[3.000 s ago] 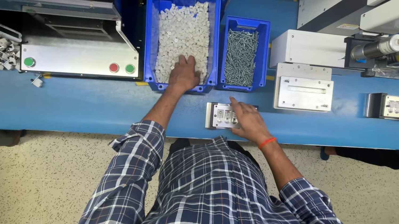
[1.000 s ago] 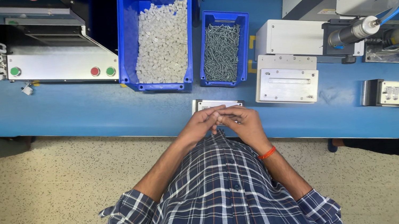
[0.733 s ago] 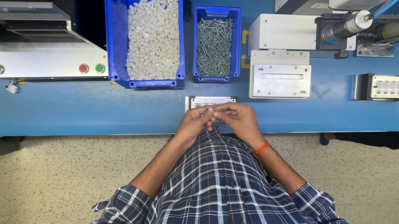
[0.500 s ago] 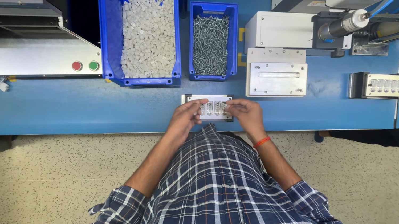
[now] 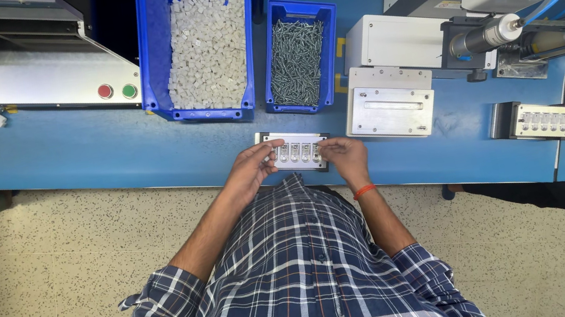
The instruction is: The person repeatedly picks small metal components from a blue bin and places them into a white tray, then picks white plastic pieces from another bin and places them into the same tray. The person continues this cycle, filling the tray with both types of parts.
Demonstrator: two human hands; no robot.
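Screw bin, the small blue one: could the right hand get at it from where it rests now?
Probably yes. The right hand sits on the fixture tray, with the open-topped screw bin just beyond and only bare benchtop between.

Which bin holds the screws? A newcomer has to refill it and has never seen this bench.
Start at the blue workbench. Two blue bins stand side by side at its back, just beyond the small fixture that both hands touch. The screw bin is the smaller, right-hand one, full of dark metal screws, while the large bin holds white plastic pieces.

Bright, even overhead light; shadows are soft and short. The view is sharp, with slight wide-angle bending at the edges.
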